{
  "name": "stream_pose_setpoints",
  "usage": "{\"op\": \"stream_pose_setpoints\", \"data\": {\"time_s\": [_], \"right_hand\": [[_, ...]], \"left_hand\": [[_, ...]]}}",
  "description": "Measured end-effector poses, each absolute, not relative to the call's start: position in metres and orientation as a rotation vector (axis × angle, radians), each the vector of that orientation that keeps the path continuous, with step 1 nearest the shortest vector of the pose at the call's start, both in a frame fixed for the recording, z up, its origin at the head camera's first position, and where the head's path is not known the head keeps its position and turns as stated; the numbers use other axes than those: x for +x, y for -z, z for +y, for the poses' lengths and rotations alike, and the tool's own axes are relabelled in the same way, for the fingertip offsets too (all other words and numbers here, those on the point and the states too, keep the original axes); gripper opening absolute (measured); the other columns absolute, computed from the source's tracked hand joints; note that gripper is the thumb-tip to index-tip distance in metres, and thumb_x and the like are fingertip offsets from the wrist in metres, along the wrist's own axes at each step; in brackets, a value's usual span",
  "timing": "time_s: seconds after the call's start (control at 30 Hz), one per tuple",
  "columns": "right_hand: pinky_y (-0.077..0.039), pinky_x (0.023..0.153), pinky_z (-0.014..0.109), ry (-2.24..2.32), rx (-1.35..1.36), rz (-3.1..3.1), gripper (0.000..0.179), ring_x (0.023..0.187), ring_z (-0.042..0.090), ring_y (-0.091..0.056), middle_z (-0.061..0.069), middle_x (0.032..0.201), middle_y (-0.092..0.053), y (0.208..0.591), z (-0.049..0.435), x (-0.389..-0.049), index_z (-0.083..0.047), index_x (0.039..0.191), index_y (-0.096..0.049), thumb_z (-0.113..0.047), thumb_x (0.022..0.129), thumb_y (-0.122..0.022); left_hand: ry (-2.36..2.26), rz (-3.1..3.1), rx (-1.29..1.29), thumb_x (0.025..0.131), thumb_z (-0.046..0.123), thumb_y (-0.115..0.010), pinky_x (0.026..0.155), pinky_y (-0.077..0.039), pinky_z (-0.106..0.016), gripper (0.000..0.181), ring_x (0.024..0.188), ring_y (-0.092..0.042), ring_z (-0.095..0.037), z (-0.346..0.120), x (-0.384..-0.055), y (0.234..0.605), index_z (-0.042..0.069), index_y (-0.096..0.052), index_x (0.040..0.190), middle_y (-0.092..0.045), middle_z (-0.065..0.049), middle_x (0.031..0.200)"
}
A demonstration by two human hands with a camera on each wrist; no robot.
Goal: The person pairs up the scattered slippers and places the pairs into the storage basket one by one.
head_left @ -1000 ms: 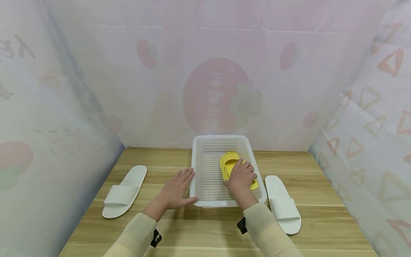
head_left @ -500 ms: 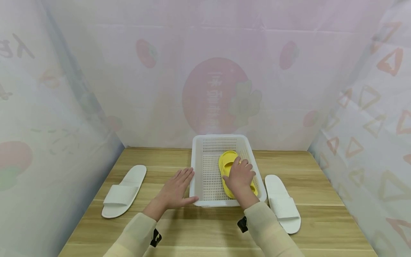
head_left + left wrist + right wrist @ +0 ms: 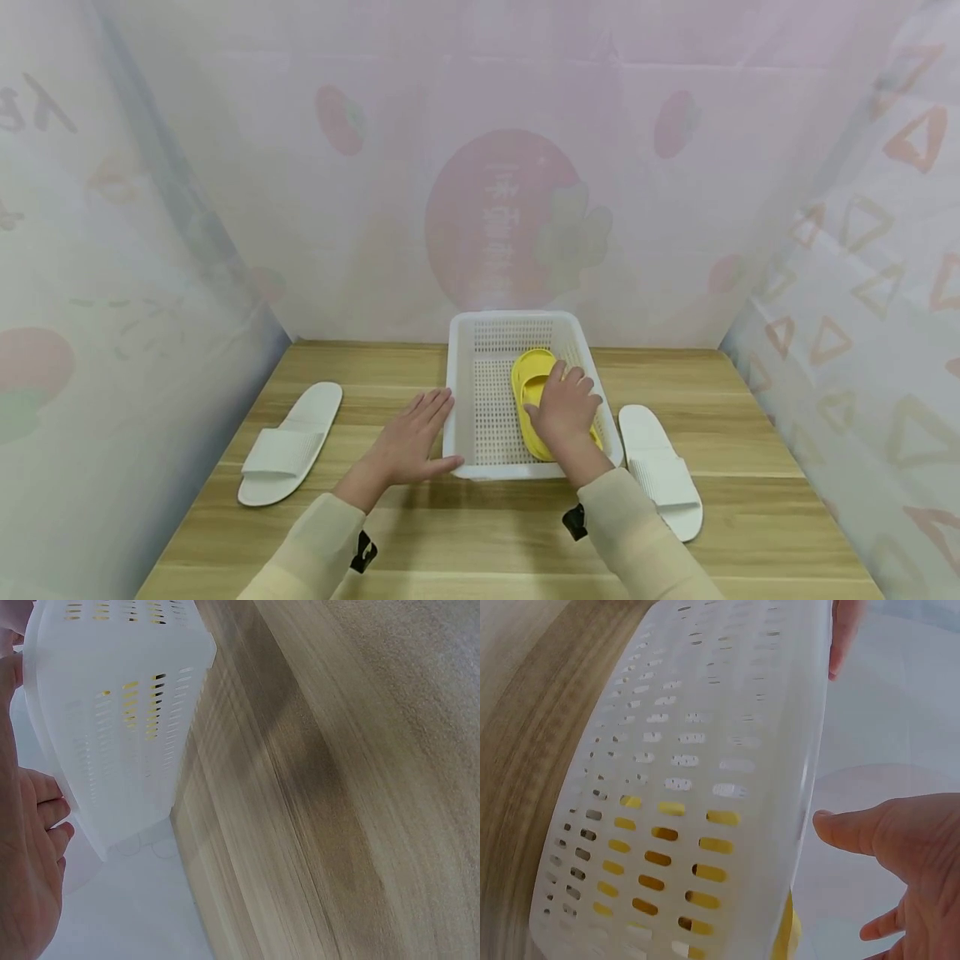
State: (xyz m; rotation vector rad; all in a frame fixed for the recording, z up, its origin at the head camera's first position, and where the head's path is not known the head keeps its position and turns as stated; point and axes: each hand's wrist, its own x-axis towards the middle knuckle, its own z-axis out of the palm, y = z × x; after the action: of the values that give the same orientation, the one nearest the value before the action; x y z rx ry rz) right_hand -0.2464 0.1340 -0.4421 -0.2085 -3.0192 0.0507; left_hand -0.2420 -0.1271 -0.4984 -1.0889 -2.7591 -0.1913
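A yellow slipper (image 3: pixel 531 417) lies in the right half of a white perforated basket (image 3: pixel 461 392), partly hidden under my right hand (image 3: pixel 566 410). That hand hovers over the slipper with thumb and fingers spread. In the right wrist view, the thumb (image 3: pixel 847 829) is above the basket rim and apart from the fingers, with yellow showing through the basket's slots. My left hand (image 3: pixel 408 442) touches the basket's left rim with straight fingers, its thumb at the near-left corner. From the left wrist, the left fingers (image 3: pixel 52 814) lie along the rim.
One white slide slipper (image 3: pixel 281 450) lies on the wooden table (image 3: pixel 465 533) left of the basket. Another white slide slipper (image 3: pixel 662 475) lies close to its right side. A printed cloth backdrop (image 3: pixel 375 208) encloses the back and sides.
The yellow slipper, earlier tilted in my right hand, has gone down flat into the basket. My right fingers have loosened from it. The left hand stays at the rim.
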Motion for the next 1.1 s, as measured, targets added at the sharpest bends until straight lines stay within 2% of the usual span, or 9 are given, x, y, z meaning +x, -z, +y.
{"op": "stream_pose_setpoints", "data": {"time_s": [0.4, 0.8, 1.1], "right_hand": [[-0.049, 0.08, 0.055, -0.124, -0.171, -3.008, 0.09, 0.105, 0.044, -0.052, 0.027, 0.115, -0.049, 0.434, 0.149, -0.239, 0.005, 0.138, -0.038, -0.051, 0.078, -0.075], [-0.049, 0.068, 0.051, -0.053, -0.075, -2.99, 0.091, 0.092, 0.04, -0.052, 0.026, 0.109, -0.05, 0.428, 0.167, -0.228, 0.008, 0.138, -0.037, -0.052, 0.08, -0.073], [-0.047, 0.068, 0.05, -0.057, -0.029, -2.973, 0.091, 0.091, 0.04, -0.052, 0.027, 0.111, -0.048, 0.429, 0.183, -0.221, 0.009, 0.14, -0.036, -0.051, 0.081, -0.072]], "left_hand": [[0.201, -2.773, -1.086, 0.089, 0.066, -0.048, 0.117, -0.015, -0.043, 0.095, 0.144, -0.021, -0.033, -0.126, -0.242, 0.499, -0.006, -0.028, 0.149, -0.025, -0.019, 0.156], [0.188, -2.791, -1.081, 0.089, 0.068, -0.046, 0.117, -0.013, -0.042, 0.096, 0.144, -0.02, -0.032, -0.128, -0.24, 0.499, -0.004, -0.028, 0.15, -0.025, -0.018, 0.156], [0.169, -2.799, -1.074, 0.089, 0.069, -0.045, 0.117, -0.013, -0.042, 0.097, 0.144, -0.021, -0.032, -0.13, -0.238, 0.499, -0.004, -0.027, 0.15, -0.025, -0.018, 0.156]]}}
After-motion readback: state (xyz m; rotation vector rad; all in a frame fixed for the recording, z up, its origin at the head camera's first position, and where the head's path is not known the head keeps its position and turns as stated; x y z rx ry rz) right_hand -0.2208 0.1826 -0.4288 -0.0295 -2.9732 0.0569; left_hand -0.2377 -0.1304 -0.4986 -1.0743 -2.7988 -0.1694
